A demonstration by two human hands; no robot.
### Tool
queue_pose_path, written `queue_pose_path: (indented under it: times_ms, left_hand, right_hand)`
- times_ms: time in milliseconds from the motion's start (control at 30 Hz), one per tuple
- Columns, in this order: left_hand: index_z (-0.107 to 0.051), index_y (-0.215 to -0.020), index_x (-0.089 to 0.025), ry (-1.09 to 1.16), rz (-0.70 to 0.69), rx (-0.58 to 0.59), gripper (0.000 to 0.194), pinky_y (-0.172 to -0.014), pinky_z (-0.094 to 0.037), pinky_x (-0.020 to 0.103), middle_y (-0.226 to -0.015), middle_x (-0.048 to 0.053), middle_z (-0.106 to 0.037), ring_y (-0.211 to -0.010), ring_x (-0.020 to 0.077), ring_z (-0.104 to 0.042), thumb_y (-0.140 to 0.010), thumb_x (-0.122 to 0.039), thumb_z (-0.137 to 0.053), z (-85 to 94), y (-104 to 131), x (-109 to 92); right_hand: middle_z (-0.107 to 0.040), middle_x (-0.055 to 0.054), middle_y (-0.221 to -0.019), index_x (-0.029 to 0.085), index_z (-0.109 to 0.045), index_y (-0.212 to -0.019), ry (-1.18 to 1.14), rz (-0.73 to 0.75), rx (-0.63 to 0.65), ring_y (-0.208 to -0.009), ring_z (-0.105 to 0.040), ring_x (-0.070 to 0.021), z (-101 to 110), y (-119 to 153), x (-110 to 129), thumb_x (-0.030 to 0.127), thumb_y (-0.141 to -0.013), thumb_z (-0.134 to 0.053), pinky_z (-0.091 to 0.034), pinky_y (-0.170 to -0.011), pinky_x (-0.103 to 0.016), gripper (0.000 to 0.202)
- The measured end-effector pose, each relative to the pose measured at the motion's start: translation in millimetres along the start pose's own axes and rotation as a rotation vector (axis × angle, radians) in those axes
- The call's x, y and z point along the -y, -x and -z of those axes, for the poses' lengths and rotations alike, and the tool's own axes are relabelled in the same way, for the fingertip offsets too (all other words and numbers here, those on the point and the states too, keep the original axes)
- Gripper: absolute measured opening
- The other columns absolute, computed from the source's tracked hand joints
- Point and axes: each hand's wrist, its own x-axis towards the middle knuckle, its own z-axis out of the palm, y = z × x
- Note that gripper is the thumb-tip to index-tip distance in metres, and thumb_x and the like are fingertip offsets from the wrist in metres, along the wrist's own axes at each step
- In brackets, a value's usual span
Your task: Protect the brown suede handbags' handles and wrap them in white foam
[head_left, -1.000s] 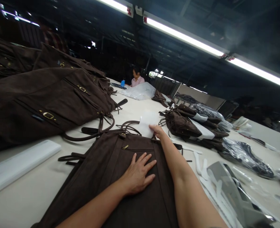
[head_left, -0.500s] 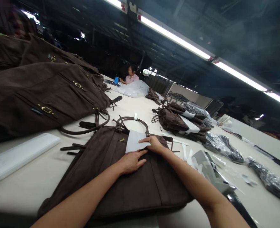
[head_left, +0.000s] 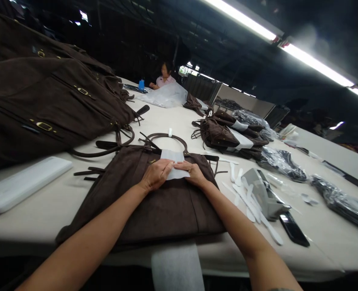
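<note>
A dark brown suede handbag (head_left: 154, 206) lies flat on the pale table (head_left: 45, 202) in front of me, its looped handles (head_left: 166, 137) pointing away. A small white sheet (head_left: 175, 169) rests on the bag's top edge. My left hand (head_left: 155, 174) pinches the sheet's left side. My right hand (head_left: 193, 173) holds its right side, fingers bent on the paper.
A tall stack of brown bags (head_left: 45, 101) fills the left. More bags with white wraps (head_left: 230, 139) lie at right, beside plastic-wrapped bags (head_left: 282, 167). A grey tool (head_left: 262, 194), white strips (head_left: 245, 198) and a black phone (head_left: 294, 230) lie near my right arm. A person (head_left: 163, 76) sits at the far end.
My right hand brought the white sheet from beyond the handles back onto the bag's top. My left hand slid forward from the bag's middle and took the sheet's left side.
</note>
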Motion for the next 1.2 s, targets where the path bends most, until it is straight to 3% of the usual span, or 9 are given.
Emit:
queue_pose_path:
  times_ms: [133,300,467,600,767,867,1033,1133,1200]
  left_hand:
    - [-0.076,-0.097,-0.020,0.043,0.046,0.159,0.051,-0.092,-0.050,0.031,-0.102,0.005,-0.075,-0.099,0.0225,-0.069,-0.094,-0.047,-0.033,-5.3,0.3,11.3]
    - [-0.073,-0.110,-0.020,0.064,0.024,0.278,0.045,-0.101,-0.046,0.031,-0.117,0.005,-0.070,-0.109,0.0232,-0.065,-0.080,-0.050,-0.056,-6.2,3.8,21.3]
    - [-0.071,-0.114,-0.020,0.082,-0.001,0.343,0.053,-0.110,-0.038,0.038,-0.132,0.009,-0.060,-0.121,0.0266,-0.057,-0.073,-0.052,-0.065,-7.1,6.1,23.5]
    - [-0.070,-0.116,-0.019,0.097,0.002,0.360,0.055,-0.112,-0.033,0.040,-0.136,0.011,-0.057,-0.125,0.0270,-0.053,-0.073,-0.052,-0.067,-8.8,6.2,22.4]
    - [-0.068,-0.119,-0.014,0.113,0.005,0.348,0.056,-0.113,-0.030,0.040,-0.137,0.012,-0.055,-0.127,0.0263,-0.050,-0.078,-0.052,-0.061,-11.1,6.4,22.5]
    - [-0.070,-0.116,-0.018,0.116,0.014,0.337,0.053,-0.112,-0.033,0.039,-0.133,0.010,-0.058,-0.124,0.0265,-0.052,-0.073,-0.049,-0.067,-11.4,5.6,23.0]
    - [-0.073,-0.107,-0.023,0.125,0.022,0.295,0.042,-0.107,-0.038,0.038,-0.119,0.008,-0.063,-0.113,0.0248,-0.057,-0.069,-0.040,-0.072,-9.2,5.0,18.0]
    - [-0.075,-0.102,-0.023,0.141,0.042,0.255,0.038,-0.101,-0.043,0.040,-0.108,0.008,-0.063,-0.104,0.0246,-0.058,-0.065,-0.035,-0.074,-8.1,6.6,13.4]
    - [-0.075,-0.098,-0.022,0.174,0.059,0.242,0.036,-0.097,-0.045,0.040,-0.102,0.007,-0.064,-0.099,0.0245,-0.060,-0.064,-0.033,-0.075,-7.6,8.4,11.2]
  right_hand:
    - [-0.069,-0.001,-0.115,0.027,-0.072,-0.110,0.006,-0.022,0.007,-0.117,-0.061,-0.0216,0.1,3.5,5.6,0.013,-0.077,-0.065,-0.035,-0.113,-0.043,0.036]
    - [-0.067,-0.003,-0.119,0.023,-0.073,-0.111,0.033,-0.049,0.016,-0.120,-0.059,-0.0240,4.0,35.9,42.2,0.006,-0.073,-0.061,-0.038,-0.113,-0.042,0.044]
    - [-0.070,-0.002,-0.115,0.024,-0.070,-0.112,-0.049,-0.025,-0.013,-0.113,-0.063,-0.0187,6.3,122.3,103.2,0.013,-0.089,-0.052,-0.043,-0.109,-0.041,0.032]
    - [-0.059,-0.005,-0.133,0.028,-0.057,-0.131,0.043,0.022,-0.164,-0.129,-0.051,-0.0211,-11.4,207.5,138.9,0.003,-0.086,-0.044,-0.036,-0.112,-0.050,0.053]
    - [-0.036,-0.003,-0.152,0.044,-0.032,-0.147,0.246,-0.084,-0.068,-0.140,-0.034,-0.0282,-47.5,271.3,157.9,0.003,-0.085,-0.038,-0.034,-0.109,-0.062,0.074]
    - [-0.042,-0.004,-0.148,0.044,-0.031,-0.147,0.244,-0.013,-0.060,-0.136,-0.041,-0.0305,-46.4,260.3,171.3,0.013,-0.090,-0.042,-0.037,-0.107,-0.062,0.066]
    - [-0.068,-0.003,-0.120,0.036,-0.042,-0.144,0.085,0.286,-0.004,-0.098,-0.067,-0.0211,-2.4,188.1,201.5,0.021,-0.095,-0.044,-0.053,-0.086,-0.039,0.051]
    - [-0.073,-0.004,-0.097,0.030,-0.062,-0.127,-0.017,0.183,-0.044,-0.080,-0.068,-0.0194,25.7,133.4,202.3,0.025,-0.093,-0.049,-0.053,-0.072,-0.032,0.037]
    - [-0.071,-0.003,-0.081,0.025,-0.074,-0.102,-0.050,0.022,-0.062,-0.072,-0.066,-0.0191,38.8,95.0,188.3,0.028,-0.090,-0.053,-0.051,-0.066,-0.029,0.024]
